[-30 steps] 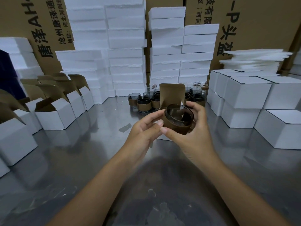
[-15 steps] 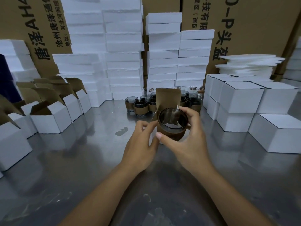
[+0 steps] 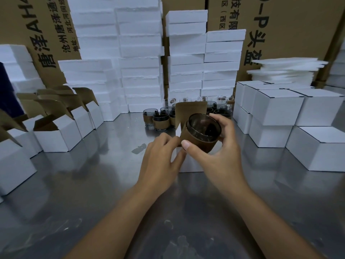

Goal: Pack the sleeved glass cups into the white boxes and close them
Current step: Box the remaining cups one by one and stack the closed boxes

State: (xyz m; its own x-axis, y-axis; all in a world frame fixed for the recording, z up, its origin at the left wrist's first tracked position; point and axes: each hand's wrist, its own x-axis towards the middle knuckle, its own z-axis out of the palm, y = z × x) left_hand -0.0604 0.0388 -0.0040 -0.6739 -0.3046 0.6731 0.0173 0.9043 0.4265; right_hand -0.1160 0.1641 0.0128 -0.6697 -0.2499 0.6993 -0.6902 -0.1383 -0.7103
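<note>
Worktop [image 3: 74, 184]: steel, beneath our hands; spare cups [image 3: 158, 118] beyond them.
Left hand [image 3: 158, 159]: a second ago it touched the cup; now its curled fingers grip the left edge of the box [image 3: 188, 163].
Right hand [image 3: 220, 152]: alone wraps the cup [image 3: 201, 133] by its sleeve.
Cup: tilted, lower than before, just over the box between our hands, before its raised flap [image 3: 190, 111].
Meaning: we judge lowering in comes next; closing remains.

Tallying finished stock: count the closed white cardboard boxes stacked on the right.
7 closed white cardboard boxes: four in the upper row, three in the lower row, all at the right. More may be hidden behind.
</note>
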